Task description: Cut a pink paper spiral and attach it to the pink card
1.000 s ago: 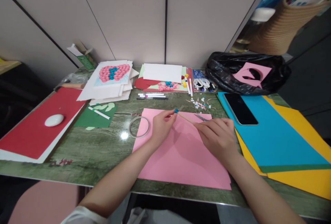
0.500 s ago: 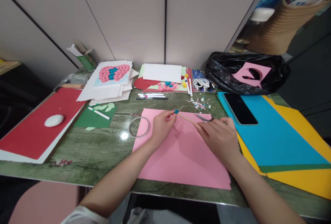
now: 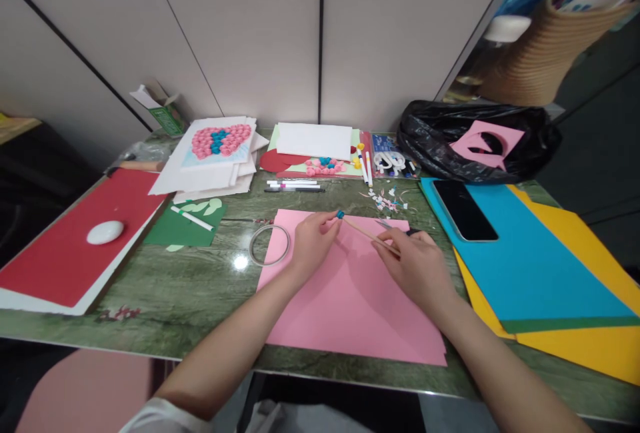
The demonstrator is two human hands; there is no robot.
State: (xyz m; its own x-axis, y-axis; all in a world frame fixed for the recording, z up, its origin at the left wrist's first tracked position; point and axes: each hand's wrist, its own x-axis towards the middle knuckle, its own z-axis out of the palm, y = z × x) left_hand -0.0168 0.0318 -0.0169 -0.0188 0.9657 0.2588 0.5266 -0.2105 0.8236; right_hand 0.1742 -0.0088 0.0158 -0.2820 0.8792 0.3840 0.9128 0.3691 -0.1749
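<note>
Between the fingertips of my left hand (image 3: 311, 245) is a small blue paper rosette (image 3: 340, 214). My right hand (image 3: 419, 265) grips a thin wooden stick (image 3: 364, 230), whose far tip meets the rosette. Both hands are held over a stack of pink paper (image 3: 345, 316). Scissors (image 3: 384, 224) lie at the paper's upper right corner, partly hidden behind my right hand. To the left of my left hand, a roll of tape (image 3: 270, 264) lies across the paper's edge.
Paper scraps (image 3: 386, 202) and pens (image 3: 293, 184) lie beyond the pink paper. A phone (image 3: 465, 210) rests on blue paper (image 3: 545, 273) at the right. Red paper (image 3: 65, 253) is at far left. A black plastic bag (image 3: 425, 143) and a pink-and-blue rosette picture (image 3: 220, 143) stand farther back.
My right hand's fingers have shifted their hold on the stick, opening out so that more of it shows. My left hand and the rosette have barely moved.
</note>
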